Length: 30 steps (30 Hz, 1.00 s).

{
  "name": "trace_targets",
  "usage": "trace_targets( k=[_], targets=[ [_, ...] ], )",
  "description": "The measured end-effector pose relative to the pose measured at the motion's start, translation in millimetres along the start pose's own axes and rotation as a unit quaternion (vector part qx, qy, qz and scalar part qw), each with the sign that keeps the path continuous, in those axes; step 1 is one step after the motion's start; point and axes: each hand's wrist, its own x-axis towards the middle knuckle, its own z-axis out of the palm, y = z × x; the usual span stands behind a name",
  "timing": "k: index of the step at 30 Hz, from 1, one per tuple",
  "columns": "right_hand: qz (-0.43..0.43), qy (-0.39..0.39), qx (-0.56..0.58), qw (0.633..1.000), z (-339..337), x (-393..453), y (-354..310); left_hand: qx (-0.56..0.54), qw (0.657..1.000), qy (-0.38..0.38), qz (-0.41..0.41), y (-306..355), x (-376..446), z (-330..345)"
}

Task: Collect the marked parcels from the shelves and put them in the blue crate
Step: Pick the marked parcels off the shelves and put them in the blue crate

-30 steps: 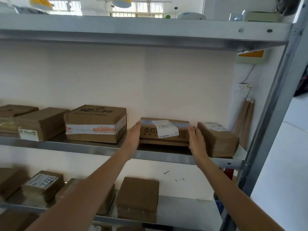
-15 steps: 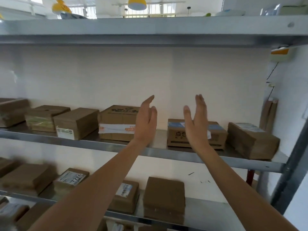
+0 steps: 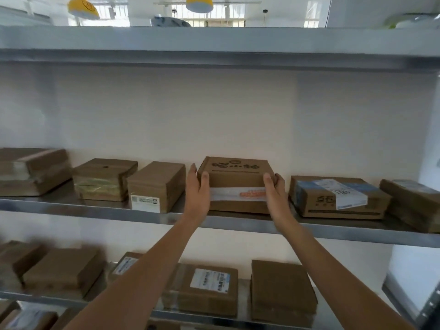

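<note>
my left hand (image 3: 198, 194) and right hand (image 3: 273, 192) clasp the printed parcel (image 3: 237, 184) by its short ends, fingers curled round the corners. it sits on the middle shelf (image 3: 83, 211), long axis along the shelf's front edge, so i'd draw it straight toward me.

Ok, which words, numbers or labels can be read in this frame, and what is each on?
None reads reliably.
Printed logo on the box both hands hold: blurred.
Handwritten digits on the blue-taped box: too smeared.
White label on the plain box: too small.
Lower-shelf parcel label: too small.
</note>
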Motion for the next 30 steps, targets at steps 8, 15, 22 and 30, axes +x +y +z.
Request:
trace_targets(
  k=[8, 15, 22, 30],
  targets=[
    [0.028, -0.043, -0.017, 0.999, -5.6, -8.3, 2.5, -0.047, 0.995, -0.053, -0.073, -6.0, -0.9, -4.4],
    [0.039, -0.042, 0.037, 0.998, -18.0, -2.1, 4.0, -0.052, 0.994, -0.037, -0.086, 2.2, 6.9, -12.1],
    [-0.061, -0.111, 0.020, 0.992, -29.9, -11.7, -34.0, -0.108, 0.989, 0.028, -0.093, 28.7, 21.4, -21.4],
    [-0.154, -0.049, -0.075, 0.984, -39.2, 3.6, -38.0, -0.121, 0.991, -0.026, -0.060, 39.7, 6.0, -12.9]
  ],
)
